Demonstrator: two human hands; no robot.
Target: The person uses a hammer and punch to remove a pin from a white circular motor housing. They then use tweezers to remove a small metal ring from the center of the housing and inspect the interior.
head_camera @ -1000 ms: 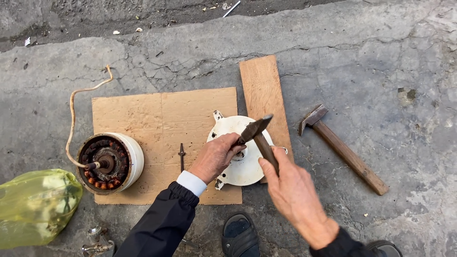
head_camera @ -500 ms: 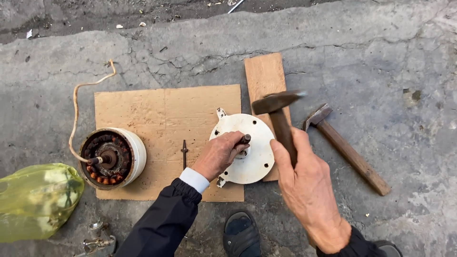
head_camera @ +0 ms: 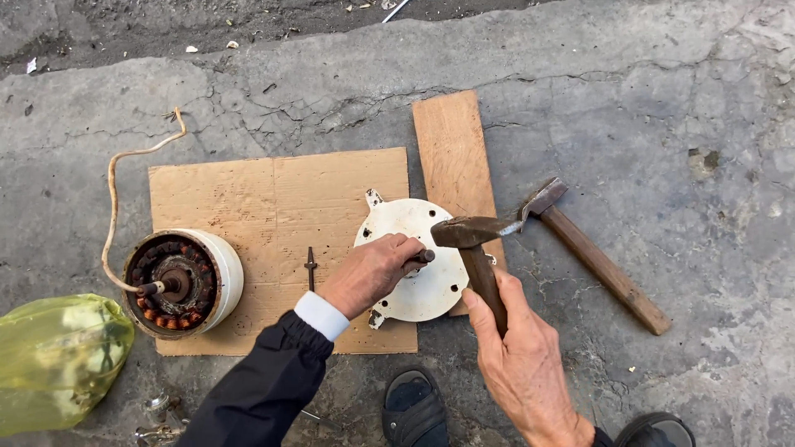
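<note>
Hammer (head_camera: 472, 248) lowered since, cracked concrete (head_camera: 629, 91), cardboard (head_camera: 248, 199)

Left hand (head_camera: 368, 271) covers most of the punch (head_camera: 421, 257); only its dark end shows. Green bag (head_camera: 54, 360) cut off at left edge, right wrist at bottom edge. 2 sandals (head_camera: 412, 407) cropped at bottom. Small metal bits (head_camera: 157, 418) too small to identify.

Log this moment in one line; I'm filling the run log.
left hand: holds dark metal punch on round white metal cover | right hand: holds rusty wooden-handled hammer
</note>
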